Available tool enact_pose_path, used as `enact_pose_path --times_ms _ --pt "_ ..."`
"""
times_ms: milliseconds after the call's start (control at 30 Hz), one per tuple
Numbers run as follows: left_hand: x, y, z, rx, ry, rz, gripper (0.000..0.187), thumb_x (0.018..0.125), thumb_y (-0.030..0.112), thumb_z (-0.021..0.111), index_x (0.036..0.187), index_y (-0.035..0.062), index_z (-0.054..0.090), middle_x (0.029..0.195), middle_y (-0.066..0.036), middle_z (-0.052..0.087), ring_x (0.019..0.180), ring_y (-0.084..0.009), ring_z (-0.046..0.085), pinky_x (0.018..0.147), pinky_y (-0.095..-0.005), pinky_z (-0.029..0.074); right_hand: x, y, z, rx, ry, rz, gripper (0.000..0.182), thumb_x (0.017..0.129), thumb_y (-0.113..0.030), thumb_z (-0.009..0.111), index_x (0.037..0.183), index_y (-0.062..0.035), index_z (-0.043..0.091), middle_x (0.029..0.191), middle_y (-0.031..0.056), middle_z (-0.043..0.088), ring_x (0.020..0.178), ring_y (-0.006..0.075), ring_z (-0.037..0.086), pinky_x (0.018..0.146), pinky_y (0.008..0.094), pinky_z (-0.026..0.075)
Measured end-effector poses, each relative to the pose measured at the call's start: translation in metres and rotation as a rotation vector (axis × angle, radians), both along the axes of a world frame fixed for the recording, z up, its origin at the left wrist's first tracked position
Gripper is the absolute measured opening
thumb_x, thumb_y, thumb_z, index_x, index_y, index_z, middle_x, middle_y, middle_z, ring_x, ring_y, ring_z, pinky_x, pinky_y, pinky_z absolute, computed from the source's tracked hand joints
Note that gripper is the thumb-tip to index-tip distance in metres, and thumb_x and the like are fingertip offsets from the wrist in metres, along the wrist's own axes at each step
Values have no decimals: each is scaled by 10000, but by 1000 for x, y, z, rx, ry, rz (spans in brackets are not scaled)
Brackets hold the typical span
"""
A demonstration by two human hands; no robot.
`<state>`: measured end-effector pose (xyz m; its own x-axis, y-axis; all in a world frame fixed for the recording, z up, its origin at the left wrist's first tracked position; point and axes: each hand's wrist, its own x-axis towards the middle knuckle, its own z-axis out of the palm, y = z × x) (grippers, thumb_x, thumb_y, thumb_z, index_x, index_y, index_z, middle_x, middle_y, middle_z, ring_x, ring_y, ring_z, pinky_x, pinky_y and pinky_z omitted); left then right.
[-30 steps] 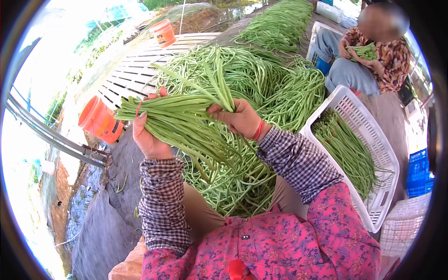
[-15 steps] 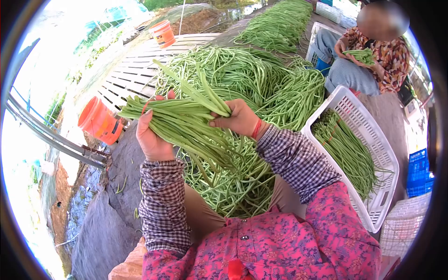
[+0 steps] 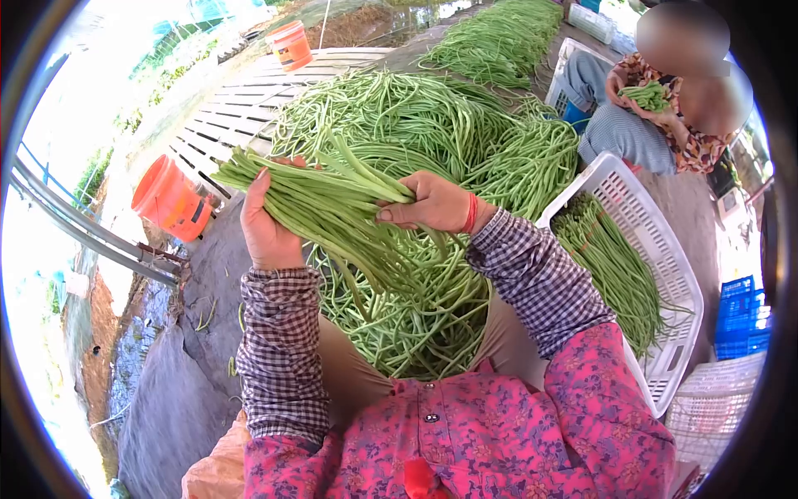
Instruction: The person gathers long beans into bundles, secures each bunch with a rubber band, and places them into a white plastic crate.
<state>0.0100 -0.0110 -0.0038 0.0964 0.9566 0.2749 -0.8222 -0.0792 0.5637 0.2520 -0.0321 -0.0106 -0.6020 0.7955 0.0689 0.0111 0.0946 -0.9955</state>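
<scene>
The floor (image 3: pixel 170 399), dark and rumpled at left, carries a big loose heap of beans (image 3: pixel 391 116), with a row of beans (image 3: pixel 499 41) beyond. A white crate (image 3: pixel 677 266) stands right of the heap. Stray beans (image 3: pixel 205 316) lie at left, near a slatted platform (image 3: pixel 229 114).

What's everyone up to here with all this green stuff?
A person in a pink flowered top is handling long green beans. The left hand holds a bunch, and the right hand grips a few beans that overlap it in view. Loose beans lie heaped in front. To the right, a white crate holds neatly lined-up beans. Beyond it, another person holds a handful.
</scene>
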Motion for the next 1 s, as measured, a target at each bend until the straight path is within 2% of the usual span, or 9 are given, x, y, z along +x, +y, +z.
enact_pose_path --times_ms 167,233,267,367,567,667,700,800,1000 --pt "-74 29 -6 48 -8 307 253 881 145 502 1041 -45 544 1013 -178 602 977 -291 573 918 -460 456 59 -5 8 64 -415 -85 202 859 -225 631 900 -27 642 628 -16 569 532 61 510 507 205 452" --pt "-100 18 15 16 29 518 272 874 153 515 1047 -55 540 1009 -183 601 964 -287 575 908 -453 466 80 -5 16 188 -232 -324 252 892 -298 588 887 -50 632 655 3 581 542 100 538 507 244 484" --pt "-104 2 23 -33 24 556 281 868 154 528 1052 -58 537 1005 -181 602 956 -282 577 898 -445 474 86 1 27 514 57 -441 258 912 -297 554 887 -49 624 699 22 611 606 119 590 555 260 508" --pt "-91 1 19 -73 58 584 288 836 124 580 1061 -51 540 1000 -168 605 939 -263 585 857 -432 493 92 -4 69 448 99 -558 204 893 -273 591 907 -72 625 759 48 644 732 147 628 654 276 512" --pt "-62 3 2 -95 184 466 367 784 61 635 1123 4 507 936 -131 604 870 -219 592 786 -408 498 106 21 115 824 154 -614 270 890 -236 614 1057 -25 594 733 9 567 603 85 515 530 216 441" --pt "-58 1 7 4 132 321 383 790 74 614 1144 7 486 906 -121 597 845 -219 583 776 -403 495 84 10 89 967 -339 -656 335 815 -272 703 1024 -25 619 734 0 566 616 79 508 550 225 442" --pt "-62 1 4 35 162 260 384 801 107 577 1158 -4 491 1025 -112 576 1006 -248 540 894 -419 436 79 1 78 844 -464 -535 342 791 -268 724 1008 -22 627 746 3 573 632 82 516 560 236 448" --pt "-54 -13 15 38 113 148 442 806 91 556 1222 -14 450 1013 -136 567 940 -223 544 847 -408 458 81 -6 37 442 -717 -10 401 762 -358 731 963 -22 647 780 52 659 665 156 608 644 282 499" --pt "-13 -26 21 109 305 182 355 864 118 597 1182 -1 494 1068 -79 563 962 -184 548 851 -357 459 15 -27 17 337 -332 -118 370 762 -302 735 945 -1 623 808 93 657 693 151 612 667 278 516"
